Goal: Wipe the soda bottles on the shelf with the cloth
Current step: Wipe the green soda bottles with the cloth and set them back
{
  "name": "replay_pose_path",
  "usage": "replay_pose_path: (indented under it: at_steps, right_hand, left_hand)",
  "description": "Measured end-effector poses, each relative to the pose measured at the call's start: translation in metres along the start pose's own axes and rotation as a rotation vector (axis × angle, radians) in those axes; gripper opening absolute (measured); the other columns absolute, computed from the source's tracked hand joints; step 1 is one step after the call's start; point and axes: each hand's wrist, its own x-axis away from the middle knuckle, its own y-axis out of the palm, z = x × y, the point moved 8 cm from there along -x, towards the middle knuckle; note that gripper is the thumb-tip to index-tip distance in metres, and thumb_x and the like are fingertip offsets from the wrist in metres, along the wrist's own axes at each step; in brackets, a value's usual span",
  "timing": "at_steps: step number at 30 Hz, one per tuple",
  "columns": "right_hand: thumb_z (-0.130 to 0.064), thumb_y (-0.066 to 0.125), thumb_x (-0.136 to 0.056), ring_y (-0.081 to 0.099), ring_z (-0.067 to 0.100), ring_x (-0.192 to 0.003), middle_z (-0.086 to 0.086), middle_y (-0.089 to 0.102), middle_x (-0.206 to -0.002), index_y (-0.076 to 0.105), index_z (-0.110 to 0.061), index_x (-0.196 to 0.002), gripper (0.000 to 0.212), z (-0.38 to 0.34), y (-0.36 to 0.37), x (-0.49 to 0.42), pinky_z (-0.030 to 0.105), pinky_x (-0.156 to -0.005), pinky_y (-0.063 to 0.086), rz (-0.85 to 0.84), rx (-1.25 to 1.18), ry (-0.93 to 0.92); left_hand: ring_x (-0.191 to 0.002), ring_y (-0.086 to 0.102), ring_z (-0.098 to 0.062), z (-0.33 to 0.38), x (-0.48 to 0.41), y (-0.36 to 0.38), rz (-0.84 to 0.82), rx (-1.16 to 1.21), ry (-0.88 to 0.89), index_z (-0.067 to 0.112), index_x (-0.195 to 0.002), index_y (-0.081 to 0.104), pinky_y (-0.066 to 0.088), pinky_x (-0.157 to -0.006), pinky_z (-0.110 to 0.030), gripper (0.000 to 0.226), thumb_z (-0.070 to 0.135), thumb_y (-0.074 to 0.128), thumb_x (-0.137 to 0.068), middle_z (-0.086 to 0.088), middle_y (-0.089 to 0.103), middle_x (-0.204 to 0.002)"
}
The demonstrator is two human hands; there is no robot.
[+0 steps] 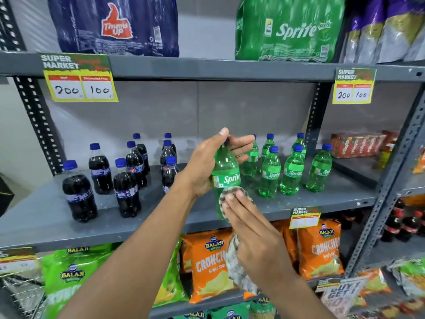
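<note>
My left hand [207, 162] grips a green Sprite bottle [225, 171] by its neck and shoulder, holding it tilted in front of the grey middle shelf [46, 217]. My right hand [250, 224] presses a grey patterned cloth [234, 256] against the bottle's lower part, below the label; the cloth's tail hangs down under the palm. Several dark cola bottles with blue caps [126, 187] stand on the shelf's left half. Several more green Sprite bottles [292, 171] stand on its right half. The held bottle's cap is hidden by my fingers.
Shrink-wrapped Thums Up [115, 26] and Sprite [289, 28] packs sit on the shelf above. Orange [209, 265] and green chip bags [71, 279] fill the shelf below. A second rack at the right holds red cartons [356, 146] and small cola bottles [400, 224]. Price tags hang from the shelf edges.
</note>
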Motion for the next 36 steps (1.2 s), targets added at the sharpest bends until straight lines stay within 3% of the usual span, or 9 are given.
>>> replay_pose_path:
  at_steps: [8,15,21,24,27,30,33,36]
  right_hand:
    - [0.009,0.036,-0.091,0.048,0.031,-0.137,0.019,0.058,-0.139,0.06,0.006,-0.13,0.045,0.0,-0.02,-0.054,0.046,-0.113,0.041,0.153,-0.071,0.103]
    - [0.012,0.038,-0.089,0.051,0.036,-0.134,0.019,0.059,-0.136,0.059,0.008,-0.128,0.044,-0.037,-0.008,-0.016,0.052,-0.102,0.05,0.099,-0.042,0.106]
    - [0.011,0.036,-0.085,0.047,0.031,-0.137,0.02,0.058,-0.139,0.061,0.008,-0.129,0.05,-0.054,-0.026,-0.068,0.046,-0.115,0.039,0.166,-0.039,0.135]
    - [0.013,0.038,-0.087,0.05,0.028,-0.136,0.018,0.059,-0.137,0.063,0.008,-0.126,0.047,-0.065,-0.026,-0.058,0.043,-0.113,0.042,0.245,-0.119,0.216]
    - [0.026,0.048,-0.088,0.054,0.01,-0.132,0.003,0.061,-0.136,0.065,-0.001,-0.126,0.049,-0.062,-0.021,-0.026,0.028,-0.108,0.046,0.328,-0.314,0.429]
    - [0.017,0.048,-0.094,0.051,-0.003,-0.131,-0.014,0.06,-0.136,0.066,-0.017,-0.129,0.051,-0.055,-0.019,-0.013,0.013,-0.106,0.041,0.335,-0.493,0.581]
    - [0.012,0.047,-0.098,0.05,-0.004,-0.131,-0.019,0.061,-0.136,0.064,-0.035,-0.127,0.058,-0.04,-0.022,-0.024,0.015,-0.109,0.039,0.324,-0.616,0.676]
    - [0.013,0.046,-0.098,0.053,-0.001,-0.13,-0.019,0.064,-0.133,0.065,-0.039,-0.122,0.06,-0.027,-0.027,-0.031,0.022,-0.11,0.041,0.305,-0.713,0.723]
  left_hand:
    - [-0.123,0.066,-0.029,0.004,0.005,0.005,-0.042,0.002,-0.034,0.017,-0.076,0.073,0.056,-0.096,-0.037,0.044,0.035,0.045,-0.105,-0.017,0.073,-0.124]
    - [-0.115,0.07,-0.029,0.024,0.02,-0.002,-0.045,0.008,-0.031,0.014,-0.076,0.066,0.058,-0.089,-0.035,0.042,0.029,0.043,-0.107,-0.018,0.075,-0.117]
    - [-0.125,0.064,-0.031,0.036,0.037,0.003,-0.152,-0.027,-0.037,0.017,-0.077,0.073,0.052,-0.104,-0.042,0.044,0.032,0.044,-0.107,-0.022,0.069,-0.129]
    - [-0.126,0.063,-0.032,0.04,0.044,-0.003,-0.157,-0.006,-0.029,0.019,-0.077,0.076,0.051,-0.105,-0.043,0.043,0.036,0.047,-0.105,-0.021,0.07,-0.128]
    - [-0.125,0.064,-0.033,0.039,0.051,-0.009,-0.154,0.043,-0.026,0.018,-0.078,0.075,0.052,-0.103,-0.043,0.042,0.035,0.048,-0.104,-0.022,0.07,-0.126]
    - [-0.123,0.065,-0.033,0.037,0.056,-0.01,-0.164,0.087,-0.043,0.015,-0.08,0.073,0.054,-0.101,-0.04,0.041,0.034,0.047,-0.106,-0.022,0.071,-0.125]
    - [-0.123,0.065,-0.033,0.032,0.059,-0.006,-0.164,0.079,-0.062,0.012,-0.084,0.067,0.054,-0.1,-0.039,0.038,0.035,0.047,-0.106,-0.023,0.071,-0.125]
    - [-0.123,0.066,-0.032,0.028,0.058,-0.001,-0.154,0.056,-0.076,0.012,-0.085,0.063,0.054,-0.1,-0.038,0.036,0.035,0.046,-0.107,-0.022,0.071,-0.125]
